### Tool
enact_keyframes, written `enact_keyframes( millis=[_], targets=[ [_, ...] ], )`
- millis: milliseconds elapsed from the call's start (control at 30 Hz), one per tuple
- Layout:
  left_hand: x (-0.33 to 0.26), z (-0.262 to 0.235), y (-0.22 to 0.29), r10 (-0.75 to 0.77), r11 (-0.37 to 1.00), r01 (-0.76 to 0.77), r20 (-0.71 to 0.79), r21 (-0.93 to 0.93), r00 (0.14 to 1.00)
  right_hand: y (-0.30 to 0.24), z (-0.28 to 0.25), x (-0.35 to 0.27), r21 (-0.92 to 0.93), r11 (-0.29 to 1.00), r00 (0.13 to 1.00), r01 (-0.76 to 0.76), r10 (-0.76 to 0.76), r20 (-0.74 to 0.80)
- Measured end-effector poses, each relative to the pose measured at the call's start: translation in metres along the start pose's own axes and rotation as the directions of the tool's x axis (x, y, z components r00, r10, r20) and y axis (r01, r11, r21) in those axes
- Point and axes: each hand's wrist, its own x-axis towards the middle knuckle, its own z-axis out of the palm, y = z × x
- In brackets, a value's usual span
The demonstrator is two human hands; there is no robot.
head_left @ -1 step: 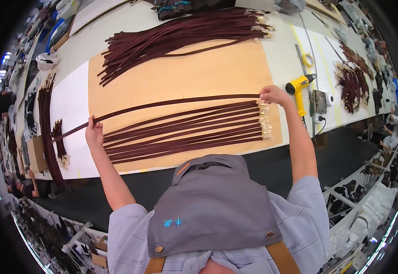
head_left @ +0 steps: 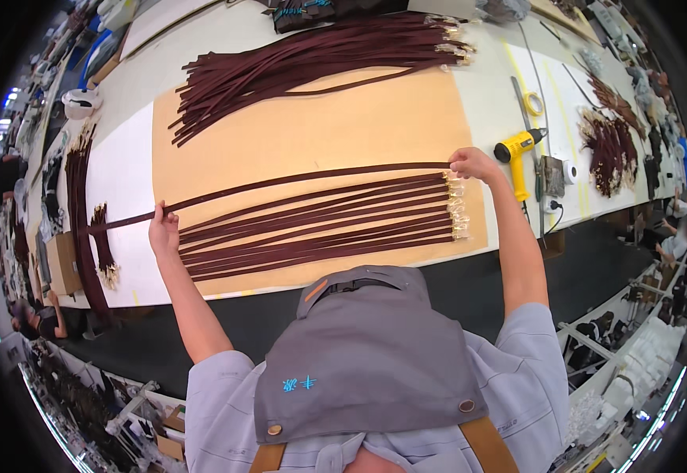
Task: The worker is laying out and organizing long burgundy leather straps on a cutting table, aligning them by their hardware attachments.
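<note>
A long dark maroon strap (head_left: 280, 179) is stretched across the table between my two hands. My left hand (head_left: 164, 229) pinches it some way in from its left end, which trails over other straps at the left. My right hand (head_left: 474, 163) is closed on its right end, so the end itself is hidden. Just below lie several similar straps (head_left: 280, 255) side by side, slightly fanned. Their metal fittings in clear plastic wrap (head_left: 459, 209) line up at the right, below my right hand. Beyond the held strap is a thick pile of maroon straps (head_left: 320, 59), with wrapped fittings at its right.
A tan sheet (head_left: 304, 134) covers the table's middle. To the right are a yellow heat gun (head_left: 519, 150), a yellow tape roll (head_left: 532, 102), a cable and a bundle of maroon pieces (head_left: 610, 150). At left are hanging straps (head_left: 79, 185), a short bundle (head_left: 102, 244) and a cardboard box (head_left: 63, 264).
The strap's trailing left end has shifted slightly up and to the left. My left hand has moved a touch to the right; my right hand is almost still.
</note>
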Motion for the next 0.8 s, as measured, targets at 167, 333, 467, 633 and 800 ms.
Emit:
enact_keyframes(
  millis=[167,333,467,633,800],
  targets=[
    [0.008,-0.075,-0.018,-0.035,0.988,0.063,-0.192,0.143,0.981,0.031,0.013,0.031,-0.144,0.989,0.995,-0.027,0.014,-0.095],
    [0.016,-0.067,-0.044,-0.039,0.962,0.117,-0.297,0.248,0.954,0.063,0.017,0.054,-0.308,0.951,0.981,0.003,-0.062,-0.182],
    [0.028,-0.07,-0.053,-0.068,0.937,0.181,-0.352,0.299,0.934,0.072,0.028,0.077,-0.412,0.91,0.962,0.045,-0.151,-0.228],
    [0.045,-0.072,-0.065,-0.097,0.907,0.241,-0.387,0.345,0.917,0.07,0.033,0.092,-0.447,0.894,0.964,-0.017,-0.105,-0.245],
    [0.055,-0.083,-0.076,-0.115,0.886,0.288,-0.43,0.362,0.896,0.075,0.041,0.103,-0.45,0.891,0.968,-0.06,-0.057,-0.243]
  ],
)
